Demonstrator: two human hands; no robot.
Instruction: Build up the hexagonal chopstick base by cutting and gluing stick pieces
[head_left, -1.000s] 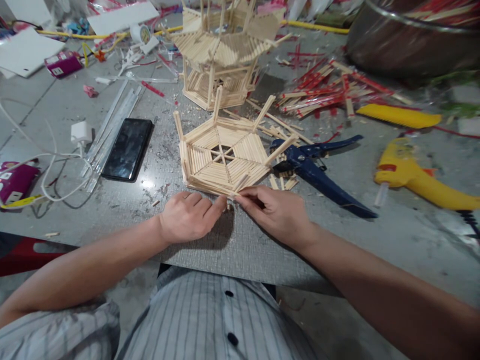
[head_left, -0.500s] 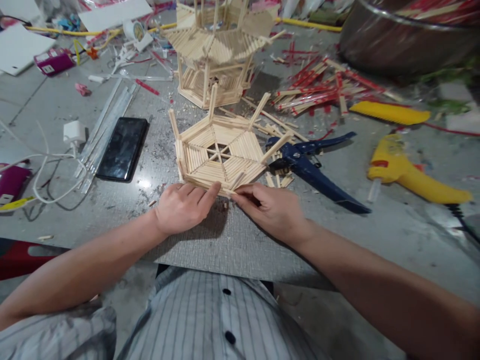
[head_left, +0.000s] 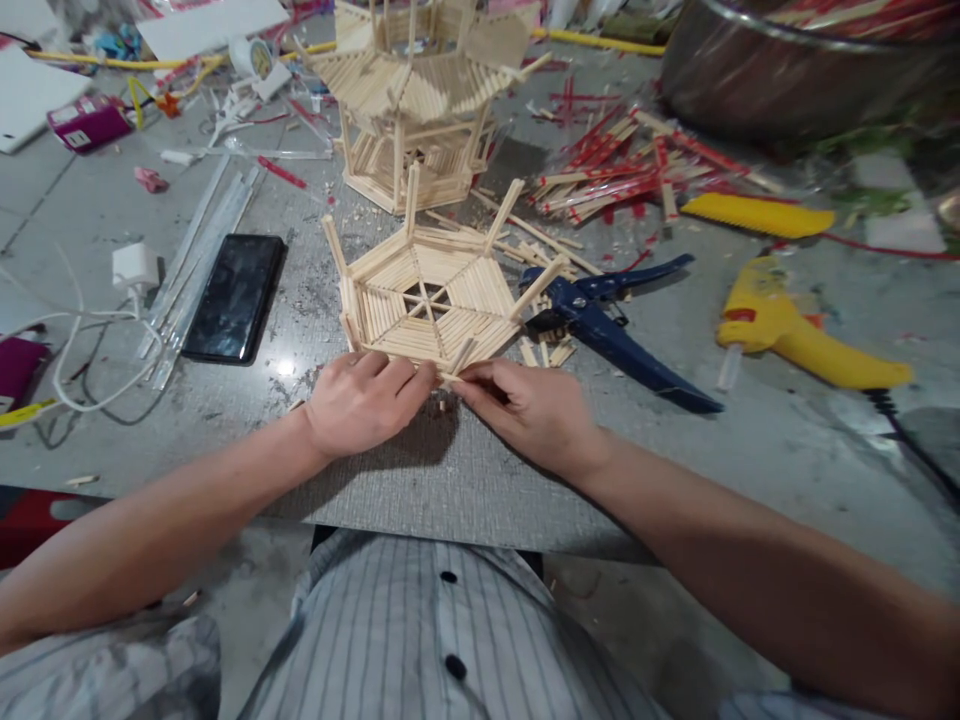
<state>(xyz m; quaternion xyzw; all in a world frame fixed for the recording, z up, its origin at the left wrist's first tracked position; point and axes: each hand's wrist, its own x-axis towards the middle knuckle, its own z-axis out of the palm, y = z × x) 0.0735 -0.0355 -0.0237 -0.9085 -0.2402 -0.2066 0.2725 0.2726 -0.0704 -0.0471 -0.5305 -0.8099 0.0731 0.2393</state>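
Observation:
A hexagonal base (head_left: 472, 290) built of wooden sticks lies on the table, with short posts standing at its corners and a spoked opening in its middle. My left hand (head_left: 371, 400) is closed on its near edge, fingers curled over the side. At the near corner my right hand (head_left: 532, 405) pinches a thin wooden stick (head_left: 450, 379) against the edge. The stick's far end is hidden by my fingers. Behind the base rises a stick-built pavilion (head_left: 416, 85) with a sloping roof.
Blue cutters (head_left: 615, 325) and a yellow glue gun (head_left: 810, 330) lie to the right, near a yellow serrated strip (head_left: 757, 214). Wrapped sticks (head_left: 615, 175) are heaped behind them, beside a large pot (head_left: 780, 80). A black phone (head_left: 234, 298) and clear glue sticks (head_left: 199, 250) lie left.
My left index finger has drawn in and curled toward the near corner. My right hand keeps its pinch. The whole view has shifted slightly, so things appear a little further left.

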